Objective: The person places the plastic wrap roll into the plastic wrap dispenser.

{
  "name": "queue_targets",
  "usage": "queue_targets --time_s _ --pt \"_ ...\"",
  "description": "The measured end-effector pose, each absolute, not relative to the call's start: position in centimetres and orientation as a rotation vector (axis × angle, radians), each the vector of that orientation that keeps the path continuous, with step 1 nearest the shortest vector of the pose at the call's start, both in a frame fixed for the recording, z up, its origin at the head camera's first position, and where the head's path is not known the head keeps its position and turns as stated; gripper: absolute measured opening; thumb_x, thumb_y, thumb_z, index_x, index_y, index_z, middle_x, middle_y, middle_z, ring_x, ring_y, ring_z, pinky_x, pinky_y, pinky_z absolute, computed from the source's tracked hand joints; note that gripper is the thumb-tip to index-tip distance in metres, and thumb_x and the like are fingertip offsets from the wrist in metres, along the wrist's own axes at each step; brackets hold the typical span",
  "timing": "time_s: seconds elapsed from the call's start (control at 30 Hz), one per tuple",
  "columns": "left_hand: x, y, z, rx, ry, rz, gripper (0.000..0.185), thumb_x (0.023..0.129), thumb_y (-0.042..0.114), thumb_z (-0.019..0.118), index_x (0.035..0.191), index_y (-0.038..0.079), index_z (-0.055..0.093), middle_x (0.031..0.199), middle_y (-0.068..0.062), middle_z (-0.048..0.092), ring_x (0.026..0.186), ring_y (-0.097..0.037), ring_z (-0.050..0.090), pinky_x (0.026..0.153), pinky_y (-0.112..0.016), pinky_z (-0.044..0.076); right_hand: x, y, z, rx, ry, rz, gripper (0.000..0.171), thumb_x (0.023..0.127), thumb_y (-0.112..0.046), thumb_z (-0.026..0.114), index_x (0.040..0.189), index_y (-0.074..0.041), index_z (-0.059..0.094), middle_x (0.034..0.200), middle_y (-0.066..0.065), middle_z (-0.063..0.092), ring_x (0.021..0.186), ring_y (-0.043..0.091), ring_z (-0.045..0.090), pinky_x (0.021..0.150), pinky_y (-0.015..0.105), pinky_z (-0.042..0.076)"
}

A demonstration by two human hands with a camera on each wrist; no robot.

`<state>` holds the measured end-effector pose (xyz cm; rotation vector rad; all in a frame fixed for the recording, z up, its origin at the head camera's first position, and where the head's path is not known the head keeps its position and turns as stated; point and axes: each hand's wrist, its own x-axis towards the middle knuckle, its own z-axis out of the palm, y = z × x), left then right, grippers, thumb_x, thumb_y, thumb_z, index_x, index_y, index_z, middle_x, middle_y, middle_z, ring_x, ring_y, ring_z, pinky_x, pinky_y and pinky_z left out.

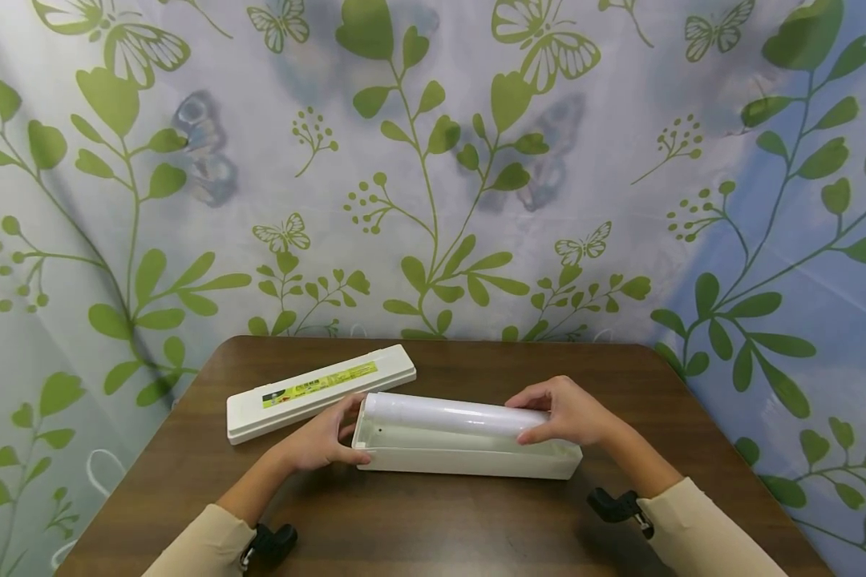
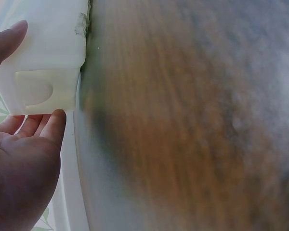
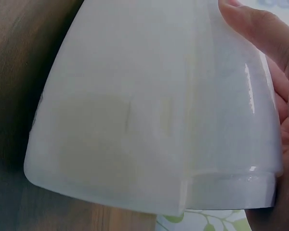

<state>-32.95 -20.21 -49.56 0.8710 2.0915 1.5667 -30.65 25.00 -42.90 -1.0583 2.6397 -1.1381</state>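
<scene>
Your roll [image 1: 453,413] looks like smooth, glossy plastic tbh, the box [image 1: 469,463] more matt plastic, tabletop [image 1: 433,529] wood-grained with a slight sheen, and your sleeves [image 1: 204,546] matt cloth.

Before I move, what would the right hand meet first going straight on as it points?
First is the white roll, held in the right hand; beyond its far end, probably the left hand at the white box, though depth there is unclear.

I face a pale cloth [image 1: 433,200] printed with green leaves and butterflies, hanging beyond the far edge of my brown wood-grain worktop [image 1: 418,521] and past its side edges. The worktop's far corners are rounded, and soft light glosses it nearer me.
</scene>
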Motion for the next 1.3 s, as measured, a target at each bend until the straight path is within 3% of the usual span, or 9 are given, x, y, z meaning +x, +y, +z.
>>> queue_targets --time_s 0.43,0.83,1.3 --pt "-32.6 -20.1 -49.5 0.85 2.091 1.563 0.092 0.082 0.01 0.087 0.152 0.006 0.028 0.151 -0.015 0.038 0.145 -0.042 0.041 0.103 -0.04 0.054 -30.6 24.0 -43.3 -1.053 2.618 -1.098 0.042 0.077 -0.035 0.09 0.114 -0.02 0.077 0.107 -0.006 0.078 0.09 0.008 0.072 0.082 0.026 0.06" --pt "-32.4 -20.0 -49.5 0.856 2.119 1.534 0.087 0.083 0.01 0.086 0.15 0.008 0.031 0.151 -0.014 0.04 0.143 -0.038 0.043 0.102 -0.036 0.055 -30.6 23.7 -44.0 -1.102 2.617 -1.072 0.039 0.079 -0.029 0.09 0.113 -0.015 0.078 0.107 -0.001 0.079 0.089 0.006 0.071 0.079 0.026 0.06" --pt "-31.9 -19.8 -49.3 0.881 2.122 1.537 0.087 0.082 0.01 0.086 0.15 0.005 0.031 0.15 -0.017 0.039 0.142 -0.039 0.043 0.101 -0.025 0.052 -30.7 23.7 -44.1 -1.123 2.602 -1.03 0.043 0.08 -0.033 0.089 0.118 -0.015 0.078 0.109 -0.002 0.079 0.091 0.006 0.073 0.08 0.027 0.061"
